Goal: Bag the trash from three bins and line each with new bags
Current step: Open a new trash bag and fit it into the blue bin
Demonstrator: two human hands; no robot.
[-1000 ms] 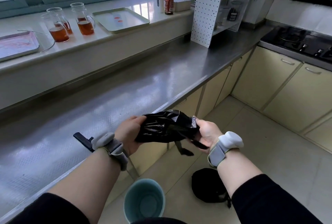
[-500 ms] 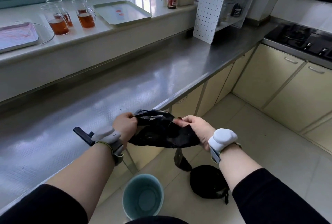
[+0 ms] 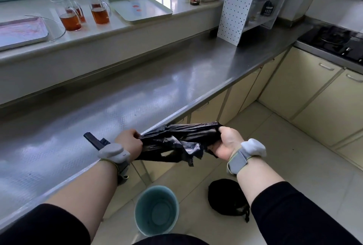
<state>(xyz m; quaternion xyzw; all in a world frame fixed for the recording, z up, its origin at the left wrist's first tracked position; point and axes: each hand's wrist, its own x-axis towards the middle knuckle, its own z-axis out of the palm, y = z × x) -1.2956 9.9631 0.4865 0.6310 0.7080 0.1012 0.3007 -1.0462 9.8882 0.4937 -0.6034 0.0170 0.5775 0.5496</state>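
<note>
Left hand (image 3: 128, 142) and right hand (image 3: 225, 142) each grip an end of the crumpled black plastic bag (image 3: 176, 142), stretched sideways between them; round teal plastic bin (image 3: 156, 210) sits on the floor directly below, nearer left hand.

head-worn view, looking down, close above hands (image 3: 176, 144)

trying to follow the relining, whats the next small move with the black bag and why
Probably work the bag's mouth open. The left hand and right hand grip the black bag stretched but crumpled, and the teal bin on the floor below shows no liner.
</note>
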